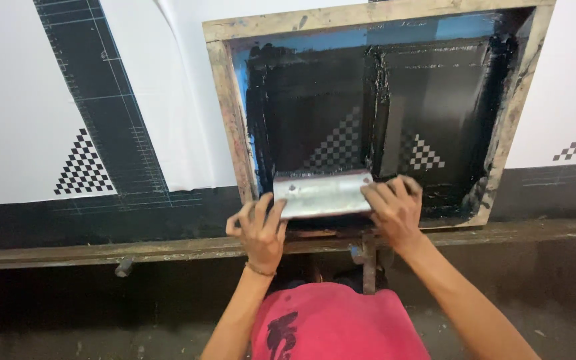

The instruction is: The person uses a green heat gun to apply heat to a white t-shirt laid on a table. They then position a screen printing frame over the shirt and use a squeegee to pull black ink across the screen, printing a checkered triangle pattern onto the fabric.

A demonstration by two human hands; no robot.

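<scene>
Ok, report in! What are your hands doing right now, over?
Left hand and right hand both grip the metal squeegee. Squeegee sits at near edge of inky screen frame. Nothing blocking.

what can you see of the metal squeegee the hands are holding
The squeegee is a wide, flat bar with a dull silver, metal-looking face, smeared and scuffed, with a small dark spot near its left end. It lies crosswise at the near edge of the ink-blackened screen inside the wooden frame. The left hand grips its left end, the right hand its right end. Its lower edge is hidden.
</scene>
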